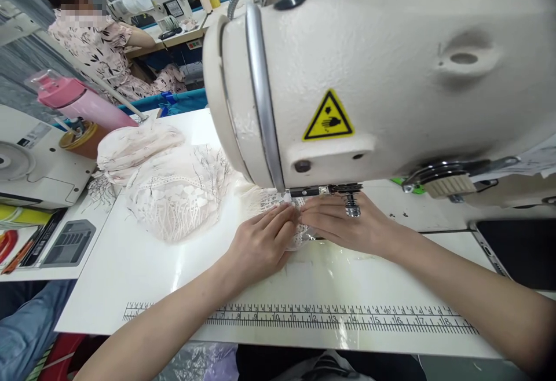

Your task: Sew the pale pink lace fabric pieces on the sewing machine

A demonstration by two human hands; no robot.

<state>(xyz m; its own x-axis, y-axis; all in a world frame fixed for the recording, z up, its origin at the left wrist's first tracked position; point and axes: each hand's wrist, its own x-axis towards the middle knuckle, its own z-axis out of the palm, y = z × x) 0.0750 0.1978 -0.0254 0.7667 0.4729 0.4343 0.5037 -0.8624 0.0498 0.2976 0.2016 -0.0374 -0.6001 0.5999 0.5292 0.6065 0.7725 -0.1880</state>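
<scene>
- At the far left we see a neighbouring machine [39, 155], with a pink bottle [93, 103] beyond it; further back, a co-worker in a patterned top [93, 51] sits with their back mostly to us.
- Next, on the white tabletop [130, 279], we find a loose heap of pale lace cloth [178, 207], with dark thread-like lines over parts of it. We cannot tell whether any of it is finished or waiting.
- Then comes the left hand [263, 242], laid over the near left part of a lace piece [299, 237], fingers close together and bent. We see it touching the lace, but cannot tell whether its grip is clamped on it.
- In the middle, the lace piece lies on the tabletop, partly below the head of the sewing machine [382, 74]. We judge its work to be under way, not complete, since both hands attend to it there. Fingers and machine parts hide the needle area, so we cannot say how much is stitched or how much remains.
- Just right of it, the right hand [347, 224] rests against the lace with fingers extended and close together; whether its grip pinches the edge, we cannot tell.
- At the far right we see a dark flat device [521, 251], apart from the lace.
</scene>
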